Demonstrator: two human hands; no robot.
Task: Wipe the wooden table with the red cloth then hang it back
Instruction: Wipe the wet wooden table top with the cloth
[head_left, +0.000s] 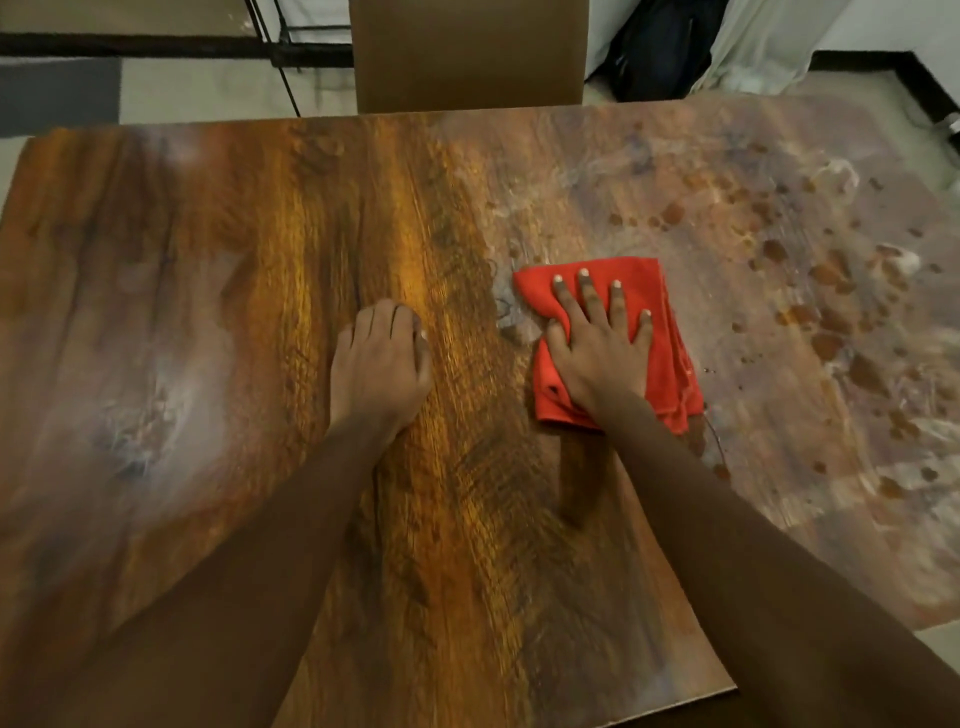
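From the head view, the soft, folded red microfibre cloth (672, 353) lies flat on the glossy, brown-grained rectangular wooden table (234, 312), directly beneath the right hand (602, 353). That hand is spread open, with its fingers straight and splayed and its palm pressing down; it grips nothing. The left hand (382, 364) rests on bare wood well to the left of the cloth, its fingers curled under into a loose fist that holds nothing. The cloth looks light, limp and a little grippy. It will probably slide best under flat pressure and bunch if pushed from one edge, so the stacked layers are best pinned under the whole palm (a pinch at one corner should do for lifting and hanging it later). To the right of the right hand the surface is dull, smeared with pale chalky residue and dotted with darker blotches (831, 291). To its left the wood shows warm and shiny. Beyond both hands stands a plain brown flat-backed chair (467, 52).
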